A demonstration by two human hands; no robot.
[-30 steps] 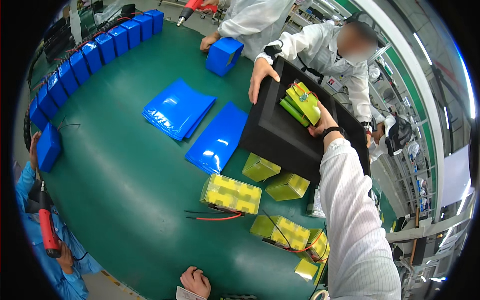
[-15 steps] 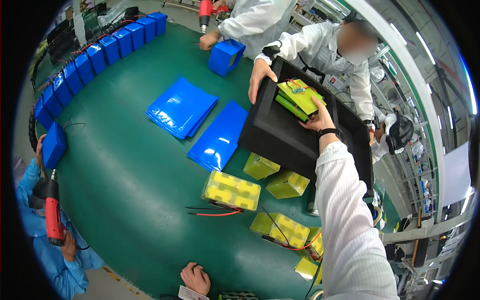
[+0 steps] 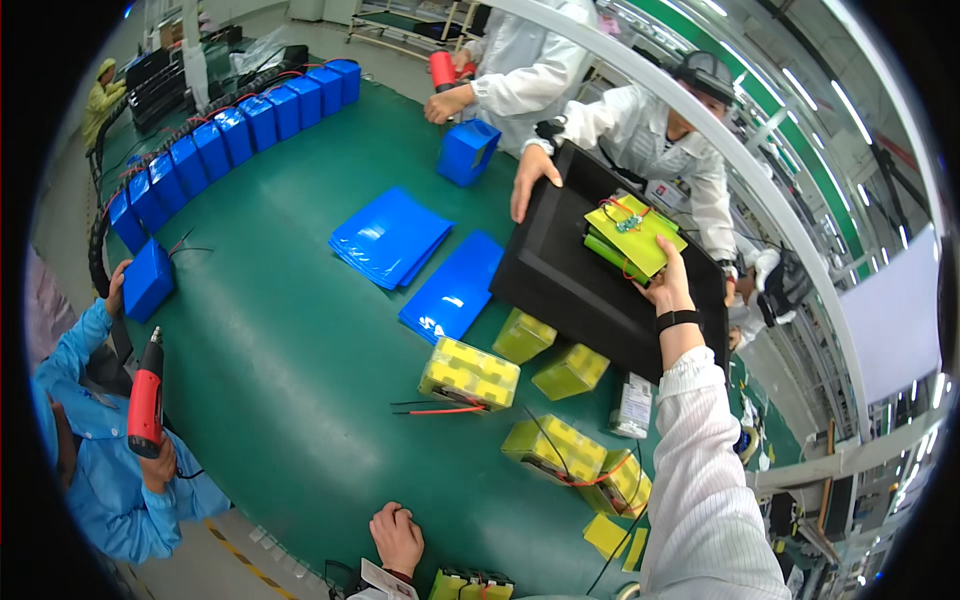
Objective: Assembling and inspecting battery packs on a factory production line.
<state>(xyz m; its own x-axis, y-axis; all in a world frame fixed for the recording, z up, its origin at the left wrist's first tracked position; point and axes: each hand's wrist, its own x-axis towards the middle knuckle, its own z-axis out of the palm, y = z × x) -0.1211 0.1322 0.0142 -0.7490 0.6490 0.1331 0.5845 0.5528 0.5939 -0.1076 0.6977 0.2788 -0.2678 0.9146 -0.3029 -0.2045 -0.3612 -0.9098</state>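
Observation:
My right hand (image 3: 668, 288) is closed on a battery pack (image 3: 640, 238) with a yellow-green board on top, green cells beneath, a small circuit board and red wires. It holds the pack over a black tray (image 3: 545, 255), which a co-worker in white grips by its sides. My left hand (image 3: 397, 540) rests on the green table with its fingers curled in, nothing visible in them. Near it, at the lower edge, sits another battery pack (image 3: 470, 585). Yellow-wrapped battery packs (image 3: 468, 375) with red and black leads stand between my hands.
Flat blue sleeves (image 3: 390, 235) lie mid-table (image 3: 270, 380). A row of blue-wrapped packs (image 3: 232, 135) curves along the far left edge. At left, a co-worker in blue holds a red heat gun (image 3: 146, 405) and a blue pack (image 3: 149, 280); another works behind a blue-wrapped pack (image 3: 467, 152).
My right hand has raised the battery pack from inside the tray toward its far side. The view has shifted, and the tray looks more tilted. My left hand stays on the table.

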